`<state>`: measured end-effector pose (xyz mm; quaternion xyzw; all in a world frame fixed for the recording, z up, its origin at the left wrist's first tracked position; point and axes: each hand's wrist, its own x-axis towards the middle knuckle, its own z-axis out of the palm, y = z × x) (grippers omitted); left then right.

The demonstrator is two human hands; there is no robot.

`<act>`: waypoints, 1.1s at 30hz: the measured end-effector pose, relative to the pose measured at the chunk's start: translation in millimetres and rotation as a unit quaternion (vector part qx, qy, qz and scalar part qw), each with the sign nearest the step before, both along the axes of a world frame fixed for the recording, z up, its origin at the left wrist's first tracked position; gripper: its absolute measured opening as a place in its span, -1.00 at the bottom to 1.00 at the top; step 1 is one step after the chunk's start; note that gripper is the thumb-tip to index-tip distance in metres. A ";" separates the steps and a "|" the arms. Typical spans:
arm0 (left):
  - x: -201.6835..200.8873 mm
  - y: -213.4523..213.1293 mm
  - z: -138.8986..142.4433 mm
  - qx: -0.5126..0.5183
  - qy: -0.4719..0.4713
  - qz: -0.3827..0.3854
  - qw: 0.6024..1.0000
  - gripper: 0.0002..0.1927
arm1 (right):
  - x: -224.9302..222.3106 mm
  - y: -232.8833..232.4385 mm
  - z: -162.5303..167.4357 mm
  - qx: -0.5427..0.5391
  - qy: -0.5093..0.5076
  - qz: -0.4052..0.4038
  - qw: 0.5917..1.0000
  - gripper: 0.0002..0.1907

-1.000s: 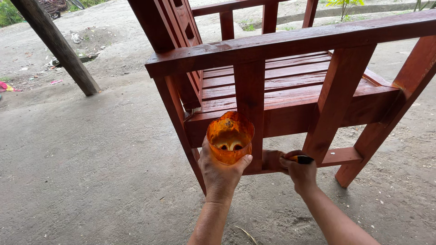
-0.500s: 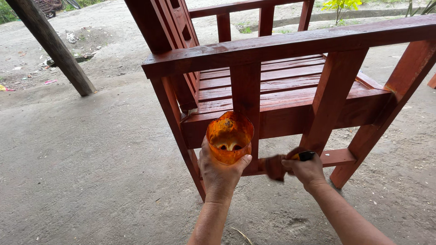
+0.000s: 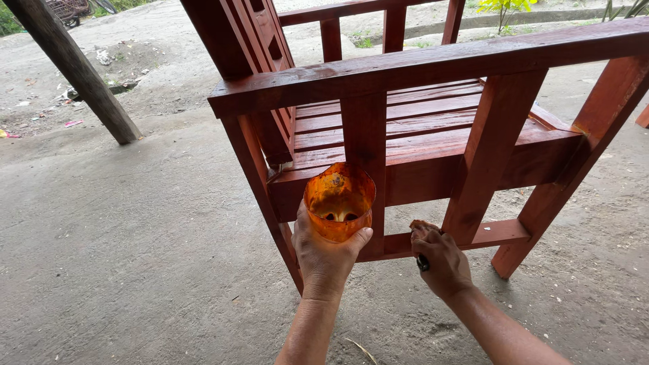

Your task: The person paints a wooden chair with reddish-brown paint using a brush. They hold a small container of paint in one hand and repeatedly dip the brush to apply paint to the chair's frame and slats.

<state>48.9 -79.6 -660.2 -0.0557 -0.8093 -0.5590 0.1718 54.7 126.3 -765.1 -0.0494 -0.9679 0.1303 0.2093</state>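
Note:
A red-brown wooden chair (image 3: 433,128) lies on its side on the concrete, its arm rail uppermost and its surfaces glossy. My left hand (image 3: 324,253) holds an orange stained plastic cup (image 3: 339,201) upright in front of the chair's middle post. My right hand (image 3: 439,260) grips a small dark-handled brush (image 3: 423,259) with its stained tip against the low stretcher rail (image 3: 500,233), between two uprights.
A slanted wooden post (image 3: 74,67) stands at the back left on the concrete floor (image 3: 135,257). Dirt ground with litter lies beyond it, and green plants show at the top right.
My right hand has slid left along the low rail with the brush. The view has moved closer to the chair. The cup stays held in the same place.

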 end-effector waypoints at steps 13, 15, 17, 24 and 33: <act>-2.9 -4.4 -4.2 -0.036 -0.035 0.019 0.999 0.14 | 8.7 11.1 -18.4 -0.039 0.016 -0.049 0.998 -0.80; -3.9 -5.8 -4.8 -0.035 -0.030 0.026 0.999 0.16 | 5.3 22.0 -11.6 -0.095 0.082 -0.071 0.990 -0.89; -3.6 -4.6 -6.3 -0.027 -0.011 0.022 0.999 0.17 | 1.8 22.0 -7.0 -0.171 0.065 -0.117 0.976 -0.93; 2.1 6.0 -8.4 -0.058 -0.025 0.009 0.998 0.15 | -0.7 -9.2 -9.6 -0.612 0.012 -0.071 0.788 -0.86; 6.2 -6.3 0.2 -0.029 -0.060 0.030 0.997 0.20 | -1.4 24.2 27.8 -0.283 0.000 -0.124 0.951 -0.91</act>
